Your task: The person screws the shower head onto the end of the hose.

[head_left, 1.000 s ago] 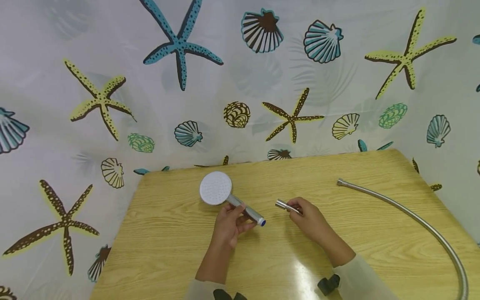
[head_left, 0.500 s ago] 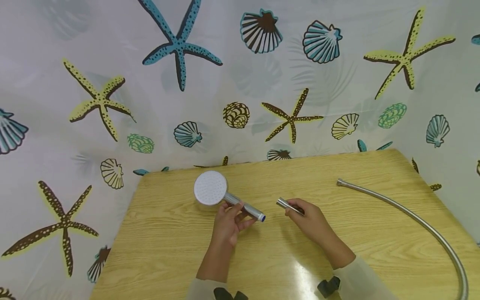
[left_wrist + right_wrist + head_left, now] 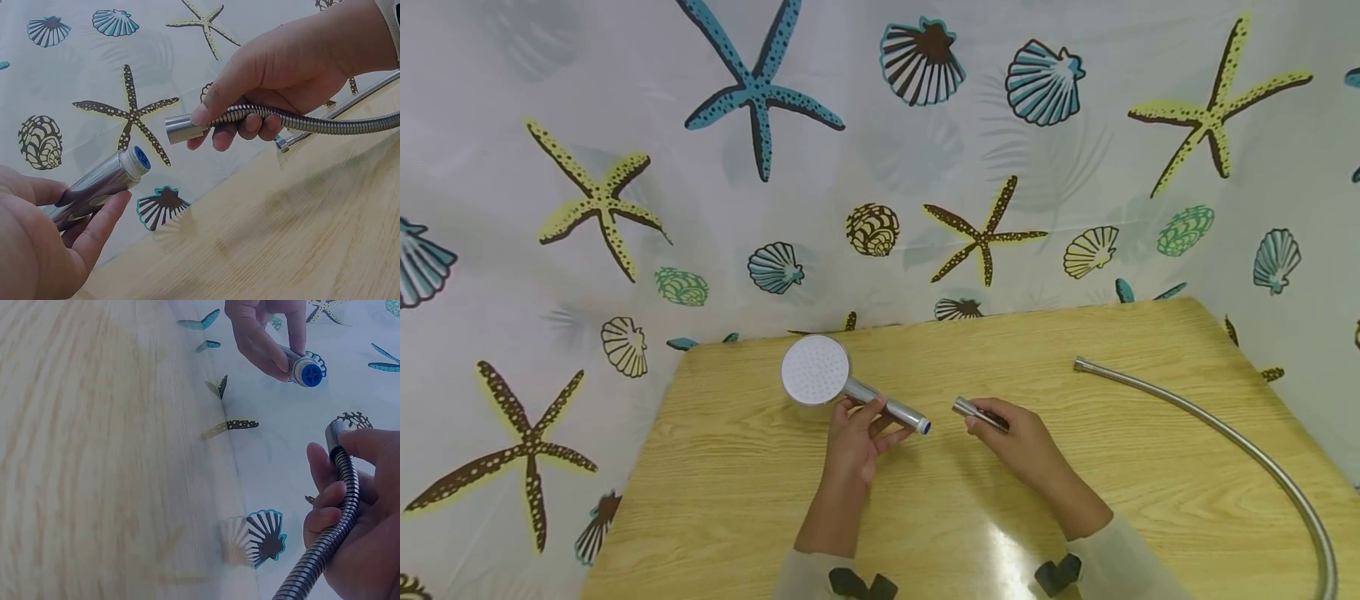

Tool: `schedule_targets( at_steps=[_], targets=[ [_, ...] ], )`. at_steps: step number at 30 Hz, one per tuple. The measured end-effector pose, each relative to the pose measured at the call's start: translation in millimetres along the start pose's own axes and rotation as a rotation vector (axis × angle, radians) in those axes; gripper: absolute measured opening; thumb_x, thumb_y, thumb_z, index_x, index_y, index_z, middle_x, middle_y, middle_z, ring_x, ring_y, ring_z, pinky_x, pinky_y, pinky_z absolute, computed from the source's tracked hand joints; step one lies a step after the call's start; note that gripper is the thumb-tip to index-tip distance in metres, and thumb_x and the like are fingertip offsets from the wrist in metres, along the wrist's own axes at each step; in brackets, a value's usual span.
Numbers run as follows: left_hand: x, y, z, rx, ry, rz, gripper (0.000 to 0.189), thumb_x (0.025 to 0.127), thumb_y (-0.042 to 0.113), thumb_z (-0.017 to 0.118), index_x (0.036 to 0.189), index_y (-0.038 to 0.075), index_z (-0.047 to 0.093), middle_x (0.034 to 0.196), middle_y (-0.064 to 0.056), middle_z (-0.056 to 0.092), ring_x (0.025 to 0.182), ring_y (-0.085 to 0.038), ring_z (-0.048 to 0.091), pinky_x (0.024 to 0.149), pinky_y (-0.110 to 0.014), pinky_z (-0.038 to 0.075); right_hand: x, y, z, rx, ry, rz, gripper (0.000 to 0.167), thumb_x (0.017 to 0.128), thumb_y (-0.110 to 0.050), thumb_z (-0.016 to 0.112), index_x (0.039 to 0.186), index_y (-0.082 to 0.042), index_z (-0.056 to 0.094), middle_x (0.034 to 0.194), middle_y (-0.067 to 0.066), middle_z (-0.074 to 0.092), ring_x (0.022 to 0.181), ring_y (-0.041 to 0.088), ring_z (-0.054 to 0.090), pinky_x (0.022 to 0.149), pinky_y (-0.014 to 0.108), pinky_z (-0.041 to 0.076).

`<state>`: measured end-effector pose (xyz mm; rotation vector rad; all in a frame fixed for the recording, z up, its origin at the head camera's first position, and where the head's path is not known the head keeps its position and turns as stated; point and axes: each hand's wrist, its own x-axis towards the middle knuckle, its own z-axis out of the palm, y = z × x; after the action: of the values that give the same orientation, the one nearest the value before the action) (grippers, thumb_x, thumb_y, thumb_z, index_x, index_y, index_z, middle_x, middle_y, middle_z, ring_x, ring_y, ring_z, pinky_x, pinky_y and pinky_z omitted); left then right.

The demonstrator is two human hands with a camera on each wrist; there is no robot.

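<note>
My left hand (image 3: 852, 437) grips the silver handle of a shower head (image 3: 816, 370), whose round white face is turned up and toward me. The handle's end has a white threaded collar with a blue insert (image 3: 142, 157), pointing right. In my right hand (image 3: 1017, 435) is one end of a ribbed metal shower hose (image 3: 345, 481), pinched just behind its smooth silver connector (image 3: 183, 129). The connector faces the handle's end, with a small gap between them. Both parts are held above the wooden table (image 3: 737, 483).
The hose's other end (image 3: 1081, 364) lies at the back right of the table, and its length (image 3: 1247, 446) curves down along the right side. A white curtain (image 3: 820, 192) printed with starfish and shells hangs behind the table and at both sides.
My left hand has tilted the shower head, its face moving left and slightly up and its handle end rising a little. My right hand has shifted its hold on the hose slightly.
</note>
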<state>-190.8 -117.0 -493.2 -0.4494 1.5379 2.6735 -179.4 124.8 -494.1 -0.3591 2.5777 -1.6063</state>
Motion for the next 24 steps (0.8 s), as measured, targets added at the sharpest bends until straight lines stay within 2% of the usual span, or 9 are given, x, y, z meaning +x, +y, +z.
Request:
schedule_targets(
  at_steps=[14, 19, 21, 24],
  targets=[
    [2.2, -1.4, 7.0, -0.013, 0.002, 0.022, 0.037, 0.098, 0.008, 0.066, 0.124, 0.007, 0.041, 0.114, -0.01, 0.049, 0.095, -0.022, 0.066, 0.081, -0.048, 0.066, -1.8, -1.6, -1.1, -0.013, -0.017, 0.002, 0.035, 0.1, -0.039, 0.064, 0.13, -0.02, 0.067, 0.121, 0.004, 0.072, 0.102, 0.013, 0.067, 0.082, 0.025, 0.058],
    [0.9, -3.0, 8.2, 0.013, 0.0, 0.025, 0.041, 0.097, 0.009, 0.067, 0.127, 0.007, 0.04, 0.117, -0.011, 0.048, 0.098, -0.023, 0.066, 0.083, -0.048, 0.065, -1.6, -1.9, 3.4, -0.012, -0.041, -0.013, 0.034, 0.099, -0.036, 0.066, 0.128, -0.019, 0.068, 0.112, 0.0, 0.073, 0.094, 0.011, 0.064, 0.077, 0.022, 0.056],
    [0.5, -3.2, 8.7, 0.025, -0.004, 0.031, 0.042, 0.098, 0.011, 0.067, 0.129, 0.007, 0.039, 0.117, -0.012, 0.048, 0.099, -0.024, 0.066, 0.083, -0.048, 0.065, -1.6, -2.7, 4.8, -0.017, -0.042, -0.015, 0.033, 0.099, -0.035, 0.066, 0.127, -0.019, 0.068, 0.104, 0.0, 0.072, 0.087, 0.012, 0.061, 0.072, 0.022, 0.054],
    [0.5, -3.5, 9.1, 0.03, -0.01, 0.039, 0.044, 0.098, 0.012, 0.067, 0.13, 0.007, 0.038, 0.116, -0.011, 0.048, 0.1, -0.023, 0.065, 0.084, -0.048, 0.065, -1.7, -3.7, 6.2, -0.025, -0.041, -0.012, 0.032, 0.099, -0.035, 0.067, 0.126, -0.018, 0.069, 0.103, 0.0, 0.071, 0.085, 0.011, 0.059, 0.07, 0.021, 0.054]
  ],
)
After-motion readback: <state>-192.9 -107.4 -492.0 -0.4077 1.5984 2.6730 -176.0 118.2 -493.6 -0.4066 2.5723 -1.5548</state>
